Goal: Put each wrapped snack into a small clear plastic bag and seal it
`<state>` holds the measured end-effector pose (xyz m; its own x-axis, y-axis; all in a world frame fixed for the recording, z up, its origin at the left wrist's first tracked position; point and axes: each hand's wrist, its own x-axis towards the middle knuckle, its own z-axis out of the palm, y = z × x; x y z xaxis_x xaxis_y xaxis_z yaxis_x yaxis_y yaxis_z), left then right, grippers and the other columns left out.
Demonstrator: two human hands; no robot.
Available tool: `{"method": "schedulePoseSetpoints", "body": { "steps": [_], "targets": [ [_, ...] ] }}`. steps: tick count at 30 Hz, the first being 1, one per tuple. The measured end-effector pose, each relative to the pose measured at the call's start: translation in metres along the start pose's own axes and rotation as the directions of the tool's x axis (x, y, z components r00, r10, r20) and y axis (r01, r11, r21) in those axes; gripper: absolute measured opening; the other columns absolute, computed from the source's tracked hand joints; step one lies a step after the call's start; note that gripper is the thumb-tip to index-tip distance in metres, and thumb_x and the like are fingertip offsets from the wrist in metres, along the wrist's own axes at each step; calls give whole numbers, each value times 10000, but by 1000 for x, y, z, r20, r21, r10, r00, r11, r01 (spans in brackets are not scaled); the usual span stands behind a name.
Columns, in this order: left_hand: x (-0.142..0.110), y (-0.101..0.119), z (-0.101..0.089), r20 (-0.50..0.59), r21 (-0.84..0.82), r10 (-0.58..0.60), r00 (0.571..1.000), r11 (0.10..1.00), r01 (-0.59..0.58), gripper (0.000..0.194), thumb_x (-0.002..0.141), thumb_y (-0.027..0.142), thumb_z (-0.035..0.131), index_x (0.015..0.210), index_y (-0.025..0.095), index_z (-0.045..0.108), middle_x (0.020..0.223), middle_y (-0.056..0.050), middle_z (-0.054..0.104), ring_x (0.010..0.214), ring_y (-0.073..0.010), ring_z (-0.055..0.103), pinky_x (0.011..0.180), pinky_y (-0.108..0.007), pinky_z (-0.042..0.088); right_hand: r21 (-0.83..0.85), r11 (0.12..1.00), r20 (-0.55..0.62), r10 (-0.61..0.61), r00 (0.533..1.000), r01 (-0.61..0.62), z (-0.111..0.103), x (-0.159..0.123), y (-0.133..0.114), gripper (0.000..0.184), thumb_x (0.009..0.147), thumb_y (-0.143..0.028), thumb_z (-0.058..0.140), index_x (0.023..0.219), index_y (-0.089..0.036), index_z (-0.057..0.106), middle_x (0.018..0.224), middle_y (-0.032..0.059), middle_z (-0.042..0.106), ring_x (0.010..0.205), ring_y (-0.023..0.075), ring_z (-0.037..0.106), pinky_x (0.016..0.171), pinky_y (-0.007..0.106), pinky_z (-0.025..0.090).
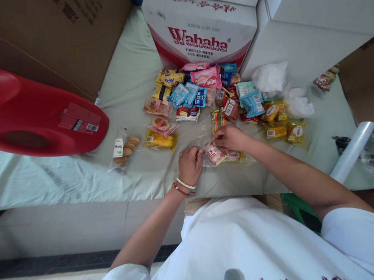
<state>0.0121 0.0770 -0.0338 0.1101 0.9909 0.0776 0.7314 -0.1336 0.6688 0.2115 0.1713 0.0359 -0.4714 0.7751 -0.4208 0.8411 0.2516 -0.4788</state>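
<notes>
My left hand, with bead bracelets at the wrist, is closed on the left edge of a clear plastic bag holding a few snack packets. My right hand pinches the same bag's upper edge, fingers curled. The bag lies on a pale green cloth near its front edge. Just beyond the hands spreads a pile of small snack packets in yellow, blue, pink and red wrappers. A clear pack of round biscuits lies to the left.
A Wahaha water carton stands behind the snacks, a white box to its right, a brown carton at back left. A red plastic stool lies on the left. Crumpled clear bags and a plastic roll sit right.
</notes>
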Motion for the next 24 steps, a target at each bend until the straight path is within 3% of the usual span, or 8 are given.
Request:
{"method": "schedulePoseSetpoints", "body": {
  "steps": [2,4,7,10,14,18,22,24],
  "targets": [
    [-1,0,1,0,3,11,1000,1000,-11,338,1057,374,384,921,216,651,835,-64,719,861,-241,648,820,-386,417,112,991,-19,-65,998,67,-1,0,11,225,907,-328,622,866,-158,766,799,25,715,710,137,577,642,235,373],
    [-3,1,1,2,-2,37,999,999,-37,367,1060,406,377,920,219,661,834,-66,723,880,-243,651,840,-395,430,97,994,19,-46,999,44,-5,-1,15,334,940,-408,594,771,-157,736,718,22,669,658,134,533,617,246,350],
    [-7,1,-2,9,-75,117,993,990,-116,368,1065,411,373,960,228,676,990,-72,768,1023,-236,671,989,-443,438,30,991,38,133,990,-134,-10,5,8,562,1009,-555,470,662,-172,691,650,50,625,625,148,515,601,278,325],
    [-11,-1,-6,51,-162,198,979,969,-188,343,1075,379,364,1120,246,677,1215,-59,763,1266,-222,625,1219,-529,276,-32,958,62,286,956,-284,-11,17,-4,626,999,-632,452,653,-174,702,635,77,616,633,168,533,595,293,324],
    [-15,-3,-10,135,-224,269,954,946,-235,357,1081,364,352,1221,245,658,1308,-62,738,1400,-217,551,1286,-555,166,-131,985,160,133,978,-112,-11,22,-10,379,875,-505,687,691,-174,707,630,20,566,627,143,476,587,284,286],
    [-17,-7,-8,104,-225,220,970,955,-192,359,1079,374,350,1177,242,669,1253,-67,757,1368,-221,584,1292,-557,190,79,997,121,-31,992,22,-23,6,9,296,912,-420,603,804,-164,706,699,-18,550,657,115,436,617,261,294],
    [-17,-7,-5,73,-230,187,980,959,-166,315,1073,363,367,1096,249,660,1152,-44,776,1273,-197,646,1290,-544,203,206,976,333,-141,932,74,-33,-21,40,348,888,-493,599,860,-175,735,706,-32,575,654,118,447,628,250,322],
    [-16,-5,-4,56,-218,157,986,966,-142,289,1065,344,380,1022,251,651,1082,-32,778,1218,-191,666,1276,-535,230,223,972,376,-159,913,77,-31,-33,47,327,876,-484,611,897,-186,745,723,-33,607,655,124,471,631,248,343]
  ]
}}
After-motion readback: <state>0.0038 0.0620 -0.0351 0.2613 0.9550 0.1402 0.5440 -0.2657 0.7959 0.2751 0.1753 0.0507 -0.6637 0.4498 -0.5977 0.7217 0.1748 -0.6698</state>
